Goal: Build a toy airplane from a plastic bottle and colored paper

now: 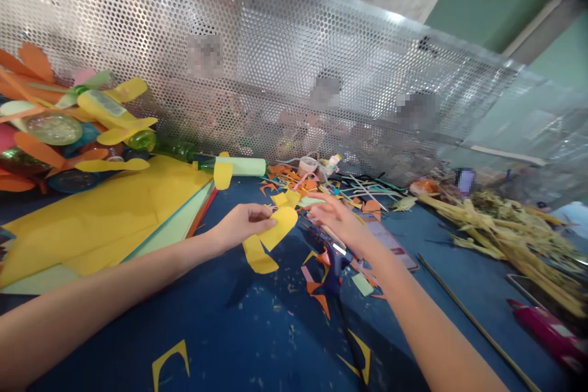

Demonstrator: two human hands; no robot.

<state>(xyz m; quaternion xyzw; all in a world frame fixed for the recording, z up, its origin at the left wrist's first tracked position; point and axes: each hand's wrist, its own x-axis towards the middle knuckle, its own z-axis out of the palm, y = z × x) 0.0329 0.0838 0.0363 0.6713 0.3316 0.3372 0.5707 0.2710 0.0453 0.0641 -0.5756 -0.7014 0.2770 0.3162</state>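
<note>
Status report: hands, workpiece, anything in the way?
Left hand pinching yellow paper. Right hand open, close by. Possibly in the way: glue gun, paper scraps.

The yellow paper petal (pixel 281 226) in the left hand (pixel 243 220) partly hides a yellow strip (pixel 257 261) behind it; the right hand (pixel 339 217), at the wrist, covers part of the phone (pixel 394 246). The lower edge cuts off the cord (pixel 348 331) of the glue gun (pixel 334 275) and a yellow offcut (pixel 182 352). Persons (pixel 326 92) behind the perforated screen (pixel 275 43) are blurred; the label (pixel 113 104) on the yellow bottle (pixel 92 109) is unreadably small.
</note>
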